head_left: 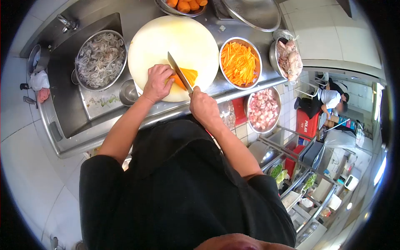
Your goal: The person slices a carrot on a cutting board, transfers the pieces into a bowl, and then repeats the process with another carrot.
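On the round white cutting board (154, 41), my left hand (158, 82) presses down on a piece of carrot (178, 81) with its fingers curled. My right hand (204, 108) grips the handle of a kitchen knife (179, 71), whose blade lies across the board beside my left fingertips. Thin carrot slices (190, 76) rest against the far side of the blade. Just right of the board stands a colander of carrot strips (239, 62).
Left is a sink (66, 112) holding a pot of shrimp-like seafood (101, 60). A bowl of whole carrots (186, 6) sits behind the board. Bowls of raw meat (263, 110) and poultry (288, 58) are to the right. Another person (327, 100) sits farther back, near metal racks (300, 166).
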A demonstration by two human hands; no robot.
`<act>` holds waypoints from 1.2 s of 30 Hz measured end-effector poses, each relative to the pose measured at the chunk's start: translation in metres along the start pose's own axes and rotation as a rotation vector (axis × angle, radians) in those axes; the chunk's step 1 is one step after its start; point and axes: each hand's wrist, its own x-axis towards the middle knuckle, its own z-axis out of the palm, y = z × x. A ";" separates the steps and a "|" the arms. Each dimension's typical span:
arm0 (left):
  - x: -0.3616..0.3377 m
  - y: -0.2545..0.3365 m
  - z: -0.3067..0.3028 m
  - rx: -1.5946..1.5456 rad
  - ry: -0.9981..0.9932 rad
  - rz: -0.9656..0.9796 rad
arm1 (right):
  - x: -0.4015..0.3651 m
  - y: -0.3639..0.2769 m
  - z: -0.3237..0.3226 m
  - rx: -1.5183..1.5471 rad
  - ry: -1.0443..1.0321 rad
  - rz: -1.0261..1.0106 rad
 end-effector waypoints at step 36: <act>-0.009 0.009 -0.003 0.031 0.039 -0.020 | -0.011 0.019 0.021 -0.097 0.056 -0.153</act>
